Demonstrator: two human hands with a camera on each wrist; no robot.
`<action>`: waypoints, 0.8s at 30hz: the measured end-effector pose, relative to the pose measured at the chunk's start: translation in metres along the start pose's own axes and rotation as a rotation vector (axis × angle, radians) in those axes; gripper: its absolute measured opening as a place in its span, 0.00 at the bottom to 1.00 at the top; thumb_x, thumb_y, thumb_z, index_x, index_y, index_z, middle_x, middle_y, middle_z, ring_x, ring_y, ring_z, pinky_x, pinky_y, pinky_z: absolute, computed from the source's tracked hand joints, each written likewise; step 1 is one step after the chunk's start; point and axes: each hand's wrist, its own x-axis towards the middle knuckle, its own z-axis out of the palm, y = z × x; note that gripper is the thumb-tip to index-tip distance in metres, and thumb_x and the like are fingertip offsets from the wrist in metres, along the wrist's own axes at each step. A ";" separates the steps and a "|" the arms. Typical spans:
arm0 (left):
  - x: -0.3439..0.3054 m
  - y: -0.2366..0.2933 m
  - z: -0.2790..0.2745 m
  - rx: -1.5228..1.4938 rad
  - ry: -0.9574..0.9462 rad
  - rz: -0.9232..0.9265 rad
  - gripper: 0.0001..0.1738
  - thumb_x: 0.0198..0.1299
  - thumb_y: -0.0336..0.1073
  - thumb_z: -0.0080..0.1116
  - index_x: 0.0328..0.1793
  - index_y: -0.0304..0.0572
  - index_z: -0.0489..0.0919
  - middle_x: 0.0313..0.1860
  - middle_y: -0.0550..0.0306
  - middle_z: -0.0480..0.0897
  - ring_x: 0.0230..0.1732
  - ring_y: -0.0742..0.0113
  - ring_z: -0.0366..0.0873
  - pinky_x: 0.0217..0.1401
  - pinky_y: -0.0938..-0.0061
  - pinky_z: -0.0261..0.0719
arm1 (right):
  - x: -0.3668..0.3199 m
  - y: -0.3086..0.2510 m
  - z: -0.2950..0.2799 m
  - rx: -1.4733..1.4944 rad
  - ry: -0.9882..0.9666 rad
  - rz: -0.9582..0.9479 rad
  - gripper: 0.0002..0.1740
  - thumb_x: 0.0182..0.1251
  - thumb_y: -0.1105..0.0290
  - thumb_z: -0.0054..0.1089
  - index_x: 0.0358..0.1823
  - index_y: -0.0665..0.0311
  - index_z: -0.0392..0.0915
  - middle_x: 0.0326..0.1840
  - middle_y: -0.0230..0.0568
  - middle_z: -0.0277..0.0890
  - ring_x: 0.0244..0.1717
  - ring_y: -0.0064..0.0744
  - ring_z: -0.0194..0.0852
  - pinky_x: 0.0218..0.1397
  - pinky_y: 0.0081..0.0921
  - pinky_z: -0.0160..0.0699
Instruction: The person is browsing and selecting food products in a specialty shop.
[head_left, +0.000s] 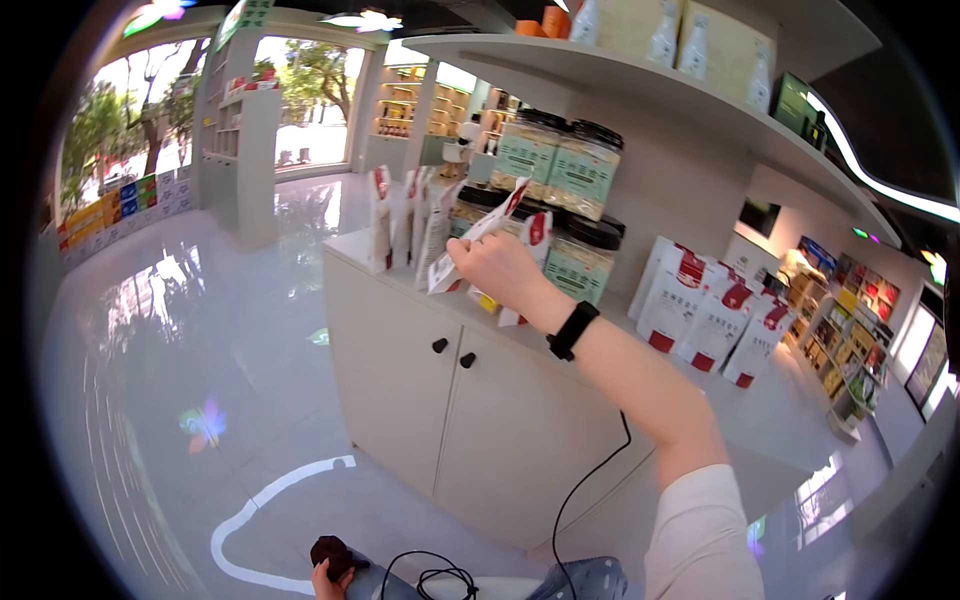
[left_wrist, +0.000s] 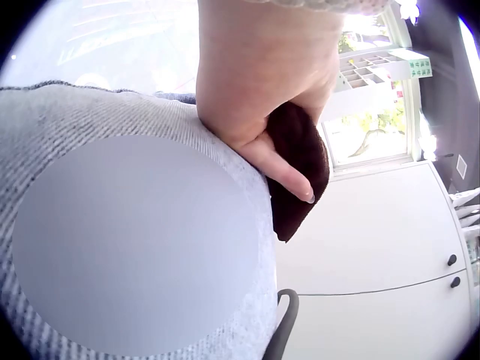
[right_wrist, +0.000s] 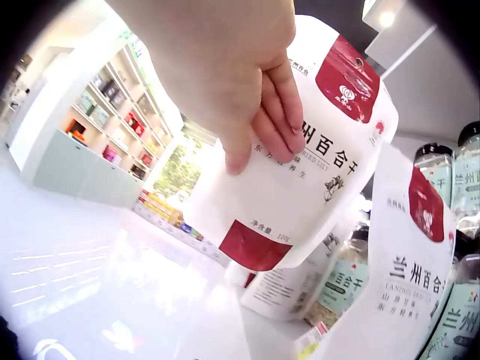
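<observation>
My right hand [head_left: 500,268] pinches a white stand-up pouch of dried lily [right_wrist: 292,202] with red patches, thumb on one side and fingers curled on the other. The pouch tilts over the front edge of the cabinet top. Just beside it stands a matching pouch [right_wrist: 405,255], and behind are lidded jars with green labels [head_left: 580,265]. Low in the head view, my left hand [left_wrist: 266,82] holds a dark brown cloth [left_wrist: 300,150] at the jeans-clad leg, its thumb lying across the fabric.
A row of white pouches [head_left: 415,215] stands left on the white cabinet [head_left: 400,350]; several more pouches [head_left: 715,310] stand to the right. Overhead runs a shelf [head_left: 640,75] with bottles and boxes. A black cable [head_left: 575,490] hangs below my right arm.
</observation>
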 end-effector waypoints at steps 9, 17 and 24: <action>-0.003 0.007 0.005 0.052 -0.030 -0.063 0.17 0.62 0.36 0.45 0.53 0.31 0.71 0.48 0.49 0.78 0.52 0.59 0.75 0.56 0.67 0.75 | -0.099 0.073 -0.167 -0.046 -0.102 0.207 0.12 0.52 0.66 0.57 0.23 0.60 0.62 0.10 0.33 0.63 0.15 0.30 0.69 0.17 0.24 0.64; -0.003 0.009 0.022 0.073 0.010 -0.106 0.16 0.62 0.35 0.47 0.52 0.30 0.71 0.47 0.48 0.78 0.48 0.60 0.76 0.53 0.71 0.77 | -0.231 0.158 -0.180 -0.208 -0.415 0.349 0.09 0.49 0.68 0.58 0.23 0.62 0.68 0.11 0.38 0.67 0.17 0.37 0.72 0.19 0.28 0.68; -0.002 0.006 0.019 0.128 -0.031 -0.092 0.16 0.62 0.34 0.47 0.52 0.29 0.71 0.46 0.48 0.78 0.46 0.60 0.76 0.53 0.71 0.77 | -0.293 0.155 -0.117 -0.186 -0.673 0.344 0.03 0.46 0.74 0.54 0.24 0.64 0.75 0.20 0.44 0.76 0.26 0.42 0.78 0.26 0.32 0.77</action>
